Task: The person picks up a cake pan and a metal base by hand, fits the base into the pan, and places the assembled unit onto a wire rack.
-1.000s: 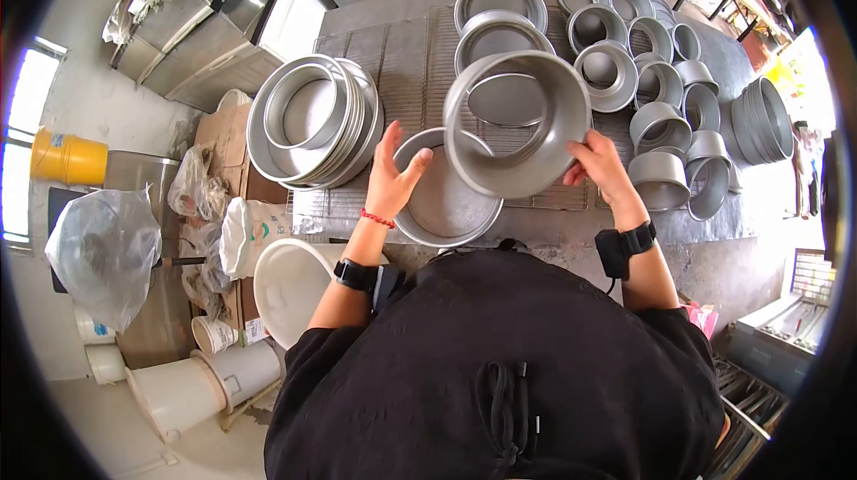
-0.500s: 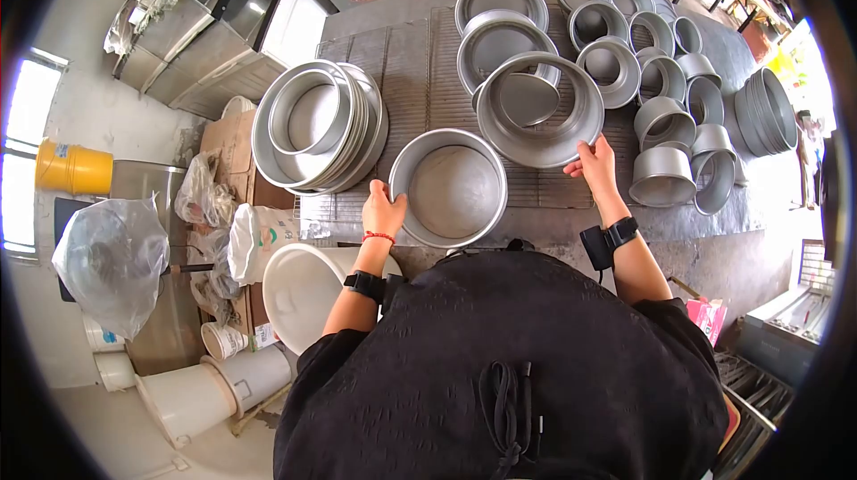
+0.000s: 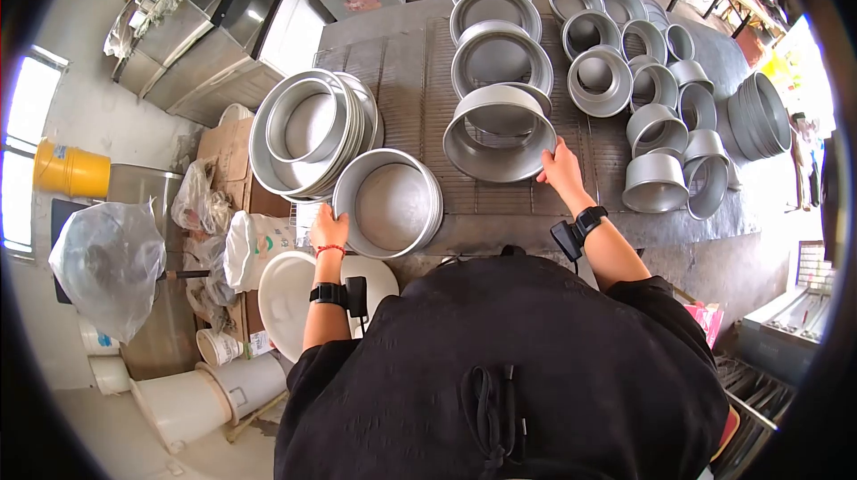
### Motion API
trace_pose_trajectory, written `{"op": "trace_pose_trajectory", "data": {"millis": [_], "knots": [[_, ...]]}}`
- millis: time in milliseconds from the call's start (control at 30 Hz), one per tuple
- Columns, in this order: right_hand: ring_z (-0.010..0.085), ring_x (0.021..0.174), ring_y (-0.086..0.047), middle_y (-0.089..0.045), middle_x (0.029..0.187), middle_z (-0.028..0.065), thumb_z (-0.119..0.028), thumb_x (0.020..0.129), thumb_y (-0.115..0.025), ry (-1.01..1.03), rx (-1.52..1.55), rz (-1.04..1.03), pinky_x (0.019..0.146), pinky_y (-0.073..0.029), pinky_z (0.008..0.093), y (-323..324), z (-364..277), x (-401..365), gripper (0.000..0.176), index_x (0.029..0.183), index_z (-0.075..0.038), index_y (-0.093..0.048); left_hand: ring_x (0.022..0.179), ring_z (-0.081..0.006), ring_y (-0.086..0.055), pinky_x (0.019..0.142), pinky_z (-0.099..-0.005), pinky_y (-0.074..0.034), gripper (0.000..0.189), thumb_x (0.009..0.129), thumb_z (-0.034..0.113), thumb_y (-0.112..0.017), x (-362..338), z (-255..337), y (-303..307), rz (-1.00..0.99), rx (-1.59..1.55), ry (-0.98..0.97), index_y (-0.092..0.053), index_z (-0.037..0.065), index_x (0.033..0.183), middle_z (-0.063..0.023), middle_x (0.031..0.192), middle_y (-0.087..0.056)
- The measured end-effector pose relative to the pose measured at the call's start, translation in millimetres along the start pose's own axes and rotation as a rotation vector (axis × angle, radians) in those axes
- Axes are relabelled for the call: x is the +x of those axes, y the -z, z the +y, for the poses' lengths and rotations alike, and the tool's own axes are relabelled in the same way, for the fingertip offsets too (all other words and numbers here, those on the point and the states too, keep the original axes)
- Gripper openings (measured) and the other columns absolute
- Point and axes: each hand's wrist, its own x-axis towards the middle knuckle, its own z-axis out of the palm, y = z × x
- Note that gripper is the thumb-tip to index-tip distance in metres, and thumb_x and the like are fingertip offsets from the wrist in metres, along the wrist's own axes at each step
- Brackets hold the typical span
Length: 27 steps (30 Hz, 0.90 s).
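My left hand (image 3: 329, 228) is closed on the left rim of a wide round metal cake pan (image 3: 390, 203). Several rims show along that pan's right side, so it looks stacked. With my right hand (image 3: 561, 167) I grip the right edge of another round cake pan (image 3: 500, 158), which is tilted. Behind it, a row of similar pans (image 3: 502, 62) runs toward the far side of the table. A taller stack of cake pans (image 3: 268, 154), with a smaller ring-shaped pan (image 3: 306, 114) on top, stands just beyond my left hand.
Wire racks (image 3: 402, 56) lie on the metal table (image 3: 732, 223). Several smaller ring-like tins (image 3: 654, 182) cover its right side, beside a nested stack of tins (image 3: 759, 118). A large white bucket (image 3: 286, 301) stands below the near left edge.
My left hand and its pan have moved left, closer to the tall stack. My right hand has shifted left, and its pan now tips at a different angle.
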Motion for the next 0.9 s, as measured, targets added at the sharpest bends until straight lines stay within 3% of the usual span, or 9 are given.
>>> {"op": "trace_pose_trajectory", "data": {"millis": [33,233,467,600,633,767,800,867,900], "knots": [[0.0221,0.057,-0.069,-0.070,0.076,0.0135,-0.019,0.094,-0.050,-0.020,-0.001,-0.001,0.064,-0.055,0.0360,0.7,-2.9,0.5,0.038,0.129,-0.002,-0.048,0.082,-0.0396,-0.063,0.074,-0.0473,-0.048,0.032,0.078,0.029,-0.071,-0.3,0.2,0.3,0.001,0.000,0.001,-0.053,0.004,0.088,-0.0169,0.081,-0.064],[0.0230,0.058,-0.069,-0.070,0.077,0.0143,-0.023,0.093,-0.053,0.025,-0.074,0.071,0.066,-0.054,0.0366,11.7,3.0,2.4,0.038,0.125,-0.003,-0.050,0.079,-0.0406,-0.062,0.072,-0.0482,-0.047,0.030,0.078,0.028,-0.070,-7.6,8.0,9.3,-0.011,-0.011,0.029,-0.052,0.005,0.084,-0.0172,0.077,-0.063],[0.0198,0.056,-0.067,-0.065,0.075,0.0088,-0.030,0.091,-0.062,0.040,-0.001,0.062,0.061,-0.052,0.0324,16.0,14.0,-14.9,0.044,0.125,-0.003,-0.053,0.080,-0.0417,-0.062,0.071,-0.0488,-0.046,0.029,0.079,0.027,-0.069,-2.8,12.4,27.4,-0.028,-0.012,0.010,-0.050,0.005,0.082,-0.0184,0.078,-0.063],[0.0172,0.056,-0.066,-0.063,0.075,0.0068,-0.029,0.091,-0.065,0.040,0.080,0.027,0.056,-0.051,0.0292,21.8,22.6,-21.4,0.046,0.126,-0.001,-0.053,0.063,-0.0320,-0.055,0.064,-0.0410,-0.046,0.027,0.076,0.024,-0.067,9.4,-1.8,34.6,-0.056,-0.149,-0.125,-0.050,0.003,0.076,-0.0159,0.066,-0.056],[0.0168,0.056,-0.066,-0.063,0.076,0.0067,-0.029,0.091,-0.066,0.047,0.106,0.018,0.055,-0.051,0.0287,23.5,25.1,-22.6,0.047,0.126,-0.001,-0.053,0.054,-0.0183,-0.049,0.055,-0.0333,-0.042,0.024,0.073,0.020,-0.066,10.3,-2.1,39.9,-0.097,-0.301,-0.102,-0.050,0.003,0.069,-0.0089,0.058,-0.051],[0.0137,0.057,-0.065,-0.064,0.076,0.0063,-0.023,0.092,-0.064,0.073,0.205,0.082,0.053,-0.051,0.0279,28.1,36.9,-28.5,0.039,0.124,-0.001,-0.054,0.052,-0.0036,-0.042,0.047,-0.0249,-0.033,0.022,0.074,0.012,-0.065,13.5,6.3,70.4,-0.168,-0.498,-0.123,-0.049,0.005,0.062,0.0041,0.055,-0.045],[0.0122,0.057,-0.063,-0.064,0.076,0.0058,-0.021,0.093,-0.063,0.083,0.254,0.100,0.053,-0.051,0.0273,26.9,39.5,-29.2,0.036,0.123,-0.002,-0.055,0.054,-0.0039,-0.039,0.048,-0.0253,-0.031,0.023,0.075,0.014,-0.066,21.7,0.3,64.4,-0.196,-0.685,-0.079,-0.049,0.005,0.063,0.0051,0.057,-0.042],[0.0095,0.057,-0.060,-0.064,0.075,0.0042,-0.018,0.094,-0.061,0.130,0.343,0.197,0.051,-0.050,0.0251,28.0,36.8,-31.9,0.028,0.117,-0.003,-0.059,0.058,-0.0038,-0.033,0.049,-0.0267,-0.027,0.030,0.076,0.017,-0.069,18.5,11.9,82.6,-0.101,-0.694,-0.108,-0.044,0.006,0.062,0.0059,0.060,-0.037],[0.0089,0.057,-0.059,-0.063,0.075,0.0038,-0.019,0.095,-0.060,0.174,0.323,0.225,0.051,-0.049,0.0241,27.5,37.6,-33.1,0.025,0.115,-0.003,-0.060,0.061,-0.0030,-0.047,0.053,-0.0221,-0.035,0.008,0.080,0.014,-0.066,15.8,20.2,98.9,-0.148,-0.675,-0.053,-0.066,0.007,0.082,0.0073,0.070,-0.053]]}}
